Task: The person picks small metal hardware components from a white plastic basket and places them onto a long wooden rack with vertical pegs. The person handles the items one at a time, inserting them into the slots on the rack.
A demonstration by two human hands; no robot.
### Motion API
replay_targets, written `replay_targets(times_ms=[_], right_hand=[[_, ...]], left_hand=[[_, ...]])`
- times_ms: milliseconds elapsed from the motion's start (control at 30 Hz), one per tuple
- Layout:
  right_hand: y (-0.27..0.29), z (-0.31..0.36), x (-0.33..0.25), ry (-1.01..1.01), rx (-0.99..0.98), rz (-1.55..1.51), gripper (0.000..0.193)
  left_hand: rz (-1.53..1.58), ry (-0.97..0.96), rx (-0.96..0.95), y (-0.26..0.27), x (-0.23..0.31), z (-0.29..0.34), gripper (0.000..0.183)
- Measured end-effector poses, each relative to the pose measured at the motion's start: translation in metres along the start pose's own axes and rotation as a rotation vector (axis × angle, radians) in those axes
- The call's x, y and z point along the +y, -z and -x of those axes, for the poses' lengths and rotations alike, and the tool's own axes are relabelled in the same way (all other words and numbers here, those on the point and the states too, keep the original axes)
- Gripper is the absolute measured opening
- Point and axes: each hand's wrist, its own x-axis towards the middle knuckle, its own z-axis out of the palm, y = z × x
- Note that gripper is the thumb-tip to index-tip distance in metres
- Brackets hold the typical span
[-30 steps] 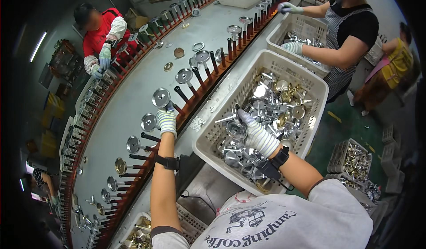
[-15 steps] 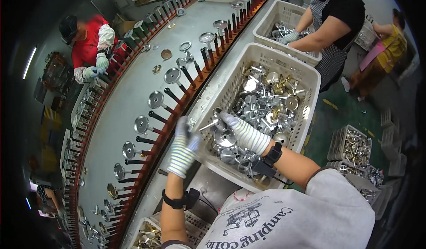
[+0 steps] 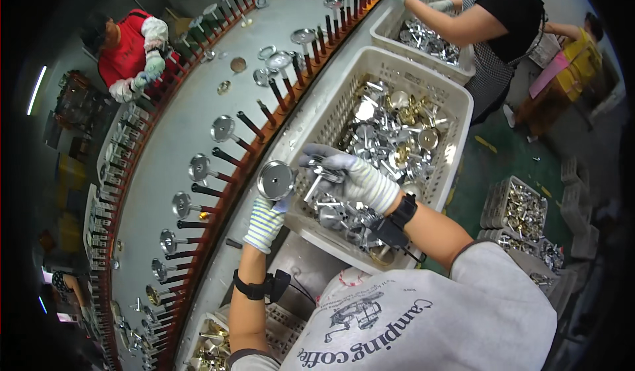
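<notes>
- The left hand, in a striped knit glove, has its fingers closed on a round silver metal disc, at the near-left corner of the white perforated plastic basket.
- The right hand, gloved alike, grips a shiny stemmed metal piece above the basket's near-left part.
- Silver and gold metal pieces fill the basket.
- Left, dark upright rods line the grey table.

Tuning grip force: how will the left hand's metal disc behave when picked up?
The metal disc is probably stiff: its rim looks unbent in the left hand. Its shiny face may be slippery. On edge it could roll, the rim being round.
</notes>
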Motion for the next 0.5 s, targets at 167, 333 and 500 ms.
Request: replay_targets(times_ms=[167, 333, 500], right_hand=[[0.007, -0.01, 0.01, 0.017, 0.011, 0.13, 0.046], [0.0, -0.017, 0.023, 0.128, 0.121, 0.262, 0.055], [0.013, -0.023, 0.053, 0.391, -0.048, 0.265, 0.071]], left_hand=[[0.343, 0.229, -0.032, -0.024, 0.022, 0.008, 0.035], [0.627, 0.336, 0.022, -0.021, 0.034, 0.016, 0.031], [0.849, 0.289, 0.13, -0.022, 0.014, 0.013, 0.035]])
